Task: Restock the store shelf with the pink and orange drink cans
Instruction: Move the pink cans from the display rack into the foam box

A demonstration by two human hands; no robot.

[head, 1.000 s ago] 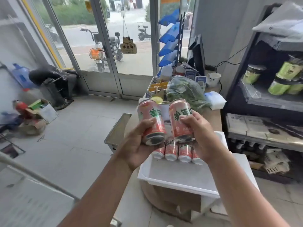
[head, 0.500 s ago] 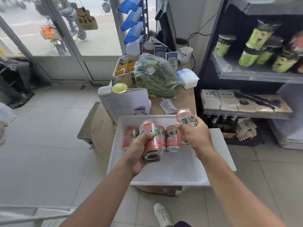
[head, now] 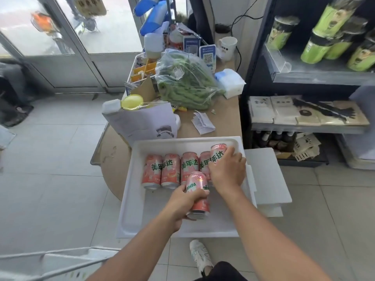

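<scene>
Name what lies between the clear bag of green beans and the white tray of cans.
In the head view, crumpled white paper receipts and a tiny paper scrap lie on the brown countertop there.

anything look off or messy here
No spill or dent shows. Four cans sit in a tidy row in the white tray; the left hand holds a can in front of them, the right hand grips the end can. Only crumpled paper slips on the counter look messy.

Small shop: a shelf [head: 316, 78] stocked with green cups [head: 316, 49] stood right of the right hand [head: 226, 173], QR payment signs [head: 208, 55] on the counter [head: 223, 118] beyond it, glass door [head: 109, 23] far left.
</scene>
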